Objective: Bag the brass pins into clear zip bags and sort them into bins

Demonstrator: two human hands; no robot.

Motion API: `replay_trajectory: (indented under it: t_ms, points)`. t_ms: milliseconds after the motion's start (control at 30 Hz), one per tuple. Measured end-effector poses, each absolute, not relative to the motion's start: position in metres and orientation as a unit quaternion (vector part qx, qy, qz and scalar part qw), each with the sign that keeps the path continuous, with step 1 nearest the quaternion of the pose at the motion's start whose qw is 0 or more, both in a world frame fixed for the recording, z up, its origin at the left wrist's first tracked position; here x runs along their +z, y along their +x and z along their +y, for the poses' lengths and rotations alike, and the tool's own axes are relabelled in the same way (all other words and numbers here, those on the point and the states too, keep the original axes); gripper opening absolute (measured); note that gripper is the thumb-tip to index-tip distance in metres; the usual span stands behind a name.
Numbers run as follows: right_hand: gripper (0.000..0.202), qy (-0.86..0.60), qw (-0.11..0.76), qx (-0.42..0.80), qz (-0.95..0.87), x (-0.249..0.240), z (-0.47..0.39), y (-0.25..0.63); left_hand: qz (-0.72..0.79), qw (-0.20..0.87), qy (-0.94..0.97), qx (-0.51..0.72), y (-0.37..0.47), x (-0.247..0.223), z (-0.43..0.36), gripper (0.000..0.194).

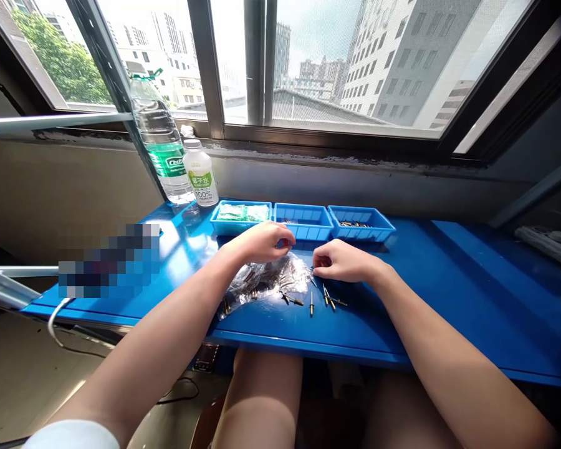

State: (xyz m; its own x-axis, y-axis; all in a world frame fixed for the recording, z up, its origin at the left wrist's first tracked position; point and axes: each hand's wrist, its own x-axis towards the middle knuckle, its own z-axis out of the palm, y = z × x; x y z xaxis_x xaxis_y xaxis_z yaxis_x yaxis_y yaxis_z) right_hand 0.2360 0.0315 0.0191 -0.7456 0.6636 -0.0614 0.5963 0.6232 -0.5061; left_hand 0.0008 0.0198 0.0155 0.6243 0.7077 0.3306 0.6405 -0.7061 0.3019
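Observation:
My left hand (267, 241) hovers over a crumpled clear plastic bag (280, 274), its fingers curled into a pinch. What it holds, if anything, is hidden. To the right of the bag, my right hand (340, 260) is also closed, thumb against the curled fingers. A thin metal shaft shows just under these fingertips, but I cannot tell whether it is gripped. Several loose blind rivets (311, 305), with thin silver pins and brassy-dark bodies, lie on the blue table (430, 299) in front of my hands. More rivets show through the bag.
Behind my hands stand three blue bins: the left bin (215, 223) with green-white packets, the middle bin (303, 232) with small items, the right bin (374, 234) with rivets. A water bottle (161, 143) and a white drink bottle (200, 174) stand back left. A blurred-out object (110, 262) lies left.

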Motion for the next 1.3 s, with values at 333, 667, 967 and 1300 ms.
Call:
replay_trajectory:
  t_ms: [333, 667, 967, 1300]
  points:
    - [0.017, -0.394, 0.078, 0.118, -0.908, 0.009, 0.036, 0.237, 0.374, 0.069, 0.899, 0.218, 0.001, 0.015, 0.021, 0.020]
    - [0.010, -0.298, 0.312, 0.148, -0.890, 0.003, 0.027, 0.216, 0.340, 0.072, 0.909, 0.230, 0.016, 0.014, 0.016, 0.031]
    - [0.013, -0.303, 0.343, 0.150, -0.876, 0.001, 0.035, 0.222, 0.339, 0.072, 0.901, 0.260, 0.010, 0.011, 0.022, 0.029]
    - [0.018, -0.285, 0.359, 0.209, -0.864, -0.003, 0.042, 0.228, 0.335, 0.005, 0.897, 0.289, 0.006, 0.009, 0.024, 0.029]
